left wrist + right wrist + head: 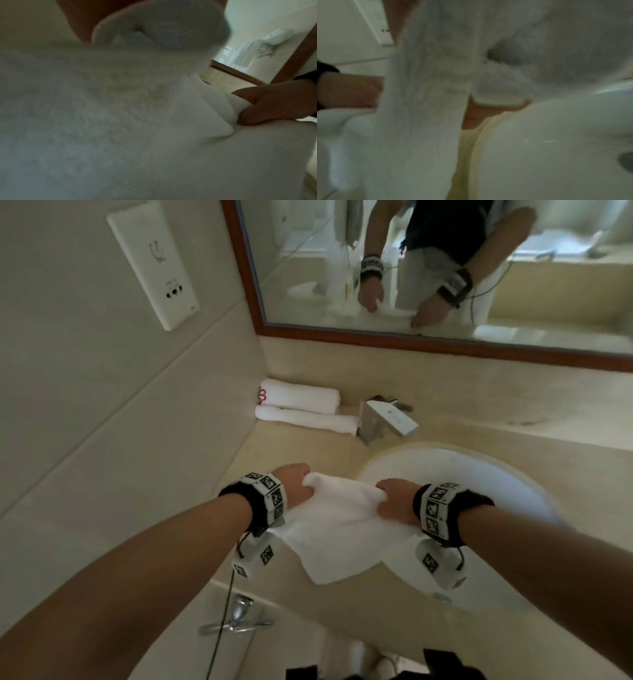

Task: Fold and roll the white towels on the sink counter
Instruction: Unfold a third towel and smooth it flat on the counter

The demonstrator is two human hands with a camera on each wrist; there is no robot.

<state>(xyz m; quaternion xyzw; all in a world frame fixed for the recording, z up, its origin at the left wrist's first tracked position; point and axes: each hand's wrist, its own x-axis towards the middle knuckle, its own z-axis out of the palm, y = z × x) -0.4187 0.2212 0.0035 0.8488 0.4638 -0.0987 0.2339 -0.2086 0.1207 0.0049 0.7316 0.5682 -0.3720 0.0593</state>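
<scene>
While gripping the white towel (342, 518), left hand (294, 484) and right hand (397, 499), fingers curled tight.

The beige stone table (462, 405) carries two rolled white towels (301, 407) side by side in the back left corner against the wall, just beside the chrome faucet (383, 419). The white basin (462, 470) is sunk into it; the flat towel (342, 529) seems to rest partly over its front edge.

Rolled towels (297, 407) left of faucet (387, 419) (behind basin (507, 474)).
</scene>
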